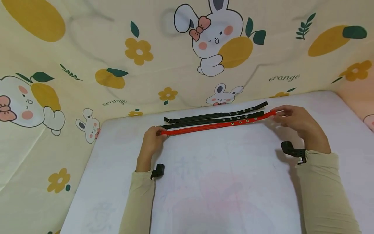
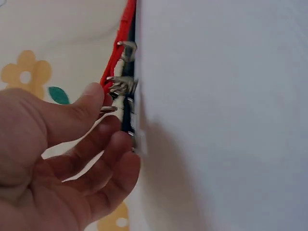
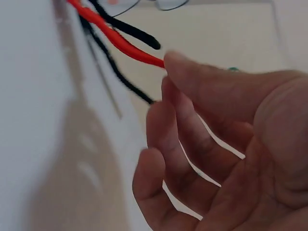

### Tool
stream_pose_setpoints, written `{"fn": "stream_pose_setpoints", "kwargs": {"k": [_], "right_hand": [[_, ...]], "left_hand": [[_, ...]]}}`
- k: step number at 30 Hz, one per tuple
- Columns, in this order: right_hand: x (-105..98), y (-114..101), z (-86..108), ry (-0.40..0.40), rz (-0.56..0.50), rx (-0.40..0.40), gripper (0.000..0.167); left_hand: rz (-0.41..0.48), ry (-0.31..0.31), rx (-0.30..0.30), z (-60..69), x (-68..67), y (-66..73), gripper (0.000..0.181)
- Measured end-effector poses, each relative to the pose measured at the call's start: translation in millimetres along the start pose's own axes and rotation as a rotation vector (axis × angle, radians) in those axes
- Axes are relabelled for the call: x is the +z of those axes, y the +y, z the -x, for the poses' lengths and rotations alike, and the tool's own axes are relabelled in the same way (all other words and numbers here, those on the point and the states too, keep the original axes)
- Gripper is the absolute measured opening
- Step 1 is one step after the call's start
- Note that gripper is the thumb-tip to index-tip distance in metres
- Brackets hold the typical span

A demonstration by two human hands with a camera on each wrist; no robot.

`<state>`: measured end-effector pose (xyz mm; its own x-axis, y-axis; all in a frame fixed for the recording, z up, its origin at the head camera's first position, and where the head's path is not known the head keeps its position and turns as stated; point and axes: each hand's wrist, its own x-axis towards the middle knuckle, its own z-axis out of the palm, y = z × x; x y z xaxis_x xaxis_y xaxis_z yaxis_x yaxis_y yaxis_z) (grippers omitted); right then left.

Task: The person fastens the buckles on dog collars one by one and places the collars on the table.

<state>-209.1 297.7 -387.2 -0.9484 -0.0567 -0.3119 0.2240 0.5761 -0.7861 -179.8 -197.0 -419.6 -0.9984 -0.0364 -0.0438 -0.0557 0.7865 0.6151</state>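
Observation:
A red strap [image 1: 201,128] with metal eyelets stretches between both hands at the far side of the white table. The left hand [image 1: 152,139] pinches its buckle end; in the left wrist view, thumb and fingers of that hand [image 2: 72,144] close on the red end [image 2: 109,72] beside metal buckles [image 2: 122,85]. The right hand [image 1: 301,122] pinches the other tip, and the right wrist view shows the red end [image 3: 127,47] at the thumb and forefinger of the hand [image 3: 207,120]. Two black straps [image 1: 242,117] [image 1: 198,117] lie just behind the red one, roughly parallel.
The white table [image 1: 222,182] has a far edge close behind the straps. Beyond it hangs a cream cloth [image 1: 163,74] printed with rabbits, flowers and oranges. Small black devices [image 1: 159,170] [image 1: 289,149] are worn at both wrists.

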Motion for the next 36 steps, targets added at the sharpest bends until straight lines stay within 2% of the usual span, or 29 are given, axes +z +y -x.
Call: {"fn": "stream_pose_setpoints", "kwargs": {"k": [4, 7, 10, 15, 18, 21, 25, 28, 30, 31, 36], "right_hand": [[-5, -5, 3.7, -0.023, -0.048, -0.034, 0.023], [-4, -7, 4.9, -0.043, -0.035, -0.045, 0.021], [-4, -7, 5.4, -0.043, -0.002, -0.048, 0.022], [-8, -5, 7.5, -0.01, 0.034, -0.062, 0.019], [-6, -8, 8.2, -0.015, 0.045, -0.089, 0.041], [1, -13, 7.1, -0.023, 0.096, -0.143, 0.056], [14, -22, 5.1, -0.002, 0.185, -0.214, 0.049], [20, -31, 7.6, 0.017, 0.2, -0.237, 0.048], [21, -37, 11.3, 0.026, 0.179, -0.246, 0.047], [22, -41, 13.7, 0.029, 0.172, -0.255, 0.046], [29, -63, 25.4, 0.042, 0.084, -0.349, 0.035]], "left_hand": [[0.021, -0.023, 0.062, 2.4, -6.7, 6.0, 0.022], [0.043, -0.055, 0.081, 5.0, -10.6, 8.5, 0.023], [0.109, -0.088, 0.052, 5.9, -11.5, 9.3, 0.024], [0.314, -0.131, -0.057, 2.6, -7.3, 9.0, 0.024], [0.409, -0.135, -0.099, 0.4, -3.7, 8.2, 0.026], [0.468, -0.124, -0.115, -1.6, -0.8, 7.2, 0.031], [0.535, -0.108, -0.113, -2.8, -0.9, 7.3, 0.036], [0.553, -0.097, -0.068, -1.2, -3.4, 9.1, 0.035], [0.549, -0.083, -0.007, 0.3, -5.8, 11.8, 0.033], [0.537, -0.073, 0.034, 1.6, -7.3, 13.9, 0.032], [0.462, -0.053, 0.314, 8.7, -17.0, 29.3, 0.031]]}}
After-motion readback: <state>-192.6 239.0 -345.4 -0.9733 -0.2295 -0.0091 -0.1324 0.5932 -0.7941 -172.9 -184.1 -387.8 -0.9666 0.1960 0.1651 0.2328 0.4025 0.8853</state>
